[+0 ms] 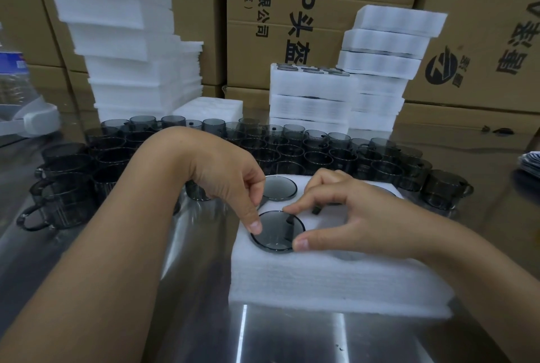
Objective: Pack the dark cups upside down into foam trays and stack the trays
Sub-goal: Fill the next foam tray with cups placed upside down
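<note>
The person is seating the near cup (274, 235), base up, into a pocket of the foam tray (321, 283), and it lies directly between the two hands. The right hand (362, 210) pinches it, with the thumb on the rim's near side and the forefinger on the far side, beside a dark strip that looks like the handle seen through the base. The left hand (230, 184) is curled, its thumb tip and bent forefinger closed on the rim's left edge. To finish well, both hands should probably press evenly so the base sinks level with the foam rather than tilting, with the handle turned into its slot. Just beyond the left fingertips, a seated cup (280, 187) gives the depth to match. The loose cups (306, 149) wait further beyond both hands. Whether the pocket under the right palm is filled cannot be told.
</note>
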Demonstrator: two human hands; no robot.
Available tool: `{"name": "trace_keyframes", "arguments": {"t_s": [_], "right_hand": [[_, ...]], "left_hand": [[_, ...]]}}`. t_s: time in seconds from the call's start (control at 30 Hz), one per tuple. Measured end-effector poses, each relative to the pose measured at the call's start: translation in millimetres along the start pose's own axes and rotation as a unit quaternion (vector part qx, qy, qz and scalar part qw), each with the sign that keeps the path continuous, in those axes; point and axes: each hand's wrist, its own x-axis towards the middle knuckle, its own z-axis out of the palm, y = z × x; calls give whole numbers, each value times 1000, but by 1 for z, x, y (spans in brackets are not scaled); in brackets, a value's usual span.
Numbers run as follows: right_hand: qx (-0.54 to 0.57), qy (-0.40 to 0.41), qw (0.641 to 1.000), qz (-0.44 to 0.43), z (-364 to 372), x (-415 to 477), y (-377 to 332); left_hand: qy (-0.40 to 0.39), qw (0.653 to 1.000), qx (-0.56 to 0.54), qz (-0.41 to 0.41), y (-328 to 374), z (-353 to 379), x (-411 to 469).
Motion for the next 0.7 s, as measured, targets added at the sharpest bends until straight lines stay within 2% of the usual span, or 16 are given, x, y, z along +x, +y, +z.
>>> {"name": "trace_keyframes", "arguments": {"t_s": [0.13,0.23,0.33,0.43,0.5,0.63,0.7], "right_hand": [[1,-10,1000,2,-1,-2,0],[-2,-11,1000,-2,-1,-2,1],[-10,-12,1000,-8,-1,-2,2],[-27,-12,1000,-9,-3,-4,4],[-38,-9,999,-9,-6,-5,5],[15,40,999,-15,-12,-7,7],[25,88,995,-28,-14,-6,9]], "left_hand": [[0,1000,-1,8,-1,-1,1],[30,998,-42,42,0,0,5],[138,976,-120,120,6,6,19],[276,921,-196,194,18,18,43],[315,907,-195,200,25,29,57],[329,913,-161,181,30,45,73],[398,893,-139,158,29,44,75]]}}
